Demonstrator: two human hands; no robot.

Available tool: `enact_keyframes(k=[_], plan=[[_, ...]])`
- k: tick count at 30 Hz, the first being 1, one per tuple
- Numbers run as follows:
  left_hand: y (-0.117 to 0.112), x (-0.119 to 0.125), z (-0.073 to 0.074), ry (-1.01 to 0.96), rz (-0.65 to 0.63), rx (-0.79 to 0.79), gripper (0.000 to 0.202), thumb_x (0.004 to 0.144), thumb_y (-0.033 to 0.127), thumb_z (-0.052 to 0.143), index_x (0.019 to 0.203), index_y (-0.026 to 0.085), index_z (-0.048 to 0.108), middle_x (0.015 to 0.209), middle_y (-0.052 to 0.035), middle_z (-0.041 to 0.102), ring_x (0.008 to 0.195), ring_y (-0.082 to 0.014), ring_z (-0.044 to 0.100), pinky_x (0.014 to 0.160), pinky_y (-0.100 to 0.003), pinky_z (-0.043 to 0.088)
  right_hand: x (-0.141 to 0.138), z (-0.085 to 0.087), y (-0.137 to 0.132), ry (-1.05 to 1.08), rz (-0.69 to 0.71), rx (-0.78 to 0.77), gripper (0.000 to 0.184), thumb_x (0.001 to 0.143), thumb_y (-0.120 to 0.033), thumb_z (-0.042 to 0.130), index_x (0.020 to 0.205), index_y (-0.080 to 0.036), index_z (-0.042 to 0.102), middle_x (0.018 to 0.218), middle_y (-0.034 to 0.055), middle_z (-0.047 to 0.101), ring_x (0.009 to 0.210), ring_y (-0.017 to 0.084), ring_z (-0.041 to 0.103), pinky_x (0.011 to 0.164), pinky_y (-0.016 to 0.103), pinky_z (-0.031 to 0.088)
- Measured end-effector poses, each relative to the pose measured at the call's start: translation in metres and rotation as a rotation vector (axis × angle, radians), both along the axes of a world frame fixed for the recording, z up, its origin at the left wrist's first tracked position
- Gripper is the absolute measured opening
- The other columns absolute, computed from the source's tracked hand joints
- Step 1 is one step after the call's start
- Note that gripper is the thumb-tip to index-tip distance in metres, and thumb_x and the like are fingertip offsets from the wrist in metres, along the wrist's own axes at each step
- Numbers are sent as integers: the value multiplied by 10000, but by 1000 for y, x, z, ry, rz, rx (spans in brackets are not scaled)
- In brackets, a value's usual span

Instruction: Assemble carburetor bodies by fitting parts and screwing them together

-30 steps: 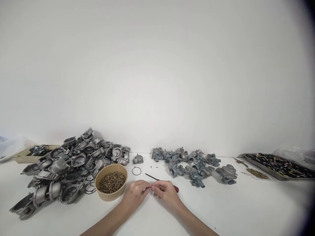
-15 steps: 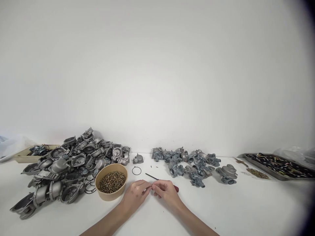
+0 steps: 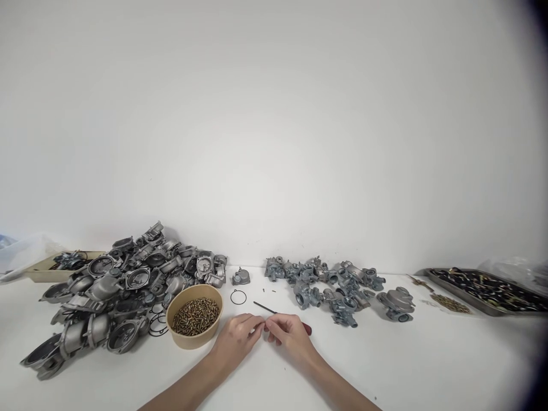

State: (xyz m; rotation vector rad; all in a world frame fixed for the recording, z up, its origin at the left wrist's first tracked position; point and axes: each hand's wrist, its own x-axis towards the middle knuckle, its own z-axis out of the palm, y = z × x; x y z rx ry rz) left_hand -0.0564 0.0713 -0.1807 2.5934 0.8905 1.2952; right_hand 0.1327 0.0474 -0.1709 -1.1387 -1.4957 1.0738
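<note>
My left hand [image 3: 234, 340] and my right hand [image 3: 290, 335] rest on the white table with their fingertips pinched together and meeting between them. Whatever they pinch is too small to make out. A thin screwdriver [image 3: 264, 308] with a red handle end [image 3: 307, 329] lies just behind my right hand, partly hidden by it. A tan paper bowl [image 3: 193, 339] full of brass screws stands just left of my left hand. A black O-ring [image 3: 238, 297] lies on the table behind the hands, with a single small metal cover [image 3: 240, 277] beyond it.
A big heap of grey metal housings [image 3: 120, 291] fills the left side, with loose O-rings [image 3: 156, 325] at its edge. Carburetor bodies [image 3: 334, 282] lie at centre right. A dark tray of small parts [image 3: 488, 291] is at far right, a beige tray [image 3: 43, 273] at far left.
</note>
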Motion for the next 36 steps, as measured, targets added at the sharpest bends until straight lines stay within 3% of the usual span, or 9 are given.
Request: enact_keyframes(k=[21, 29, 36], plan=[[4, -1, -4, -18, -42, 13, 198, 986, 191, 505, 919, 197, 691, 767, -20, 730, 645, -154, 666, 632, -226, 512, -1, 3, 0, -8, 3, -15, 419, 763, -567, 760, 758, -149, 746, 635, 50, 684, 607, 181, 603, 606, 305, 454], [1, -1, -3, 15, -42, -42, 145, 884, 116, 562, 927, 206, 667, 811, -10, 731, 657, -148, 670, 604, -211, 506, -2, -5, 2, -30, 7, 16, 266, 803, -415, 728, 766, -152, 730, 676, 52, 696, 636, 191, 614, 630, 308, 468], [-5, 1, 0, 52, 23, -54, 159, 813, 102, 609, 904, 230, 631, 838, 9, 724, 764, -190, 680, 712, -273, 504, -5, -5, 1, -84, 3, 27, 75, 752, -185, 649, 713, -142, 696, 651, 24, 663, 613, 159, 581, 573, 258, 405]])
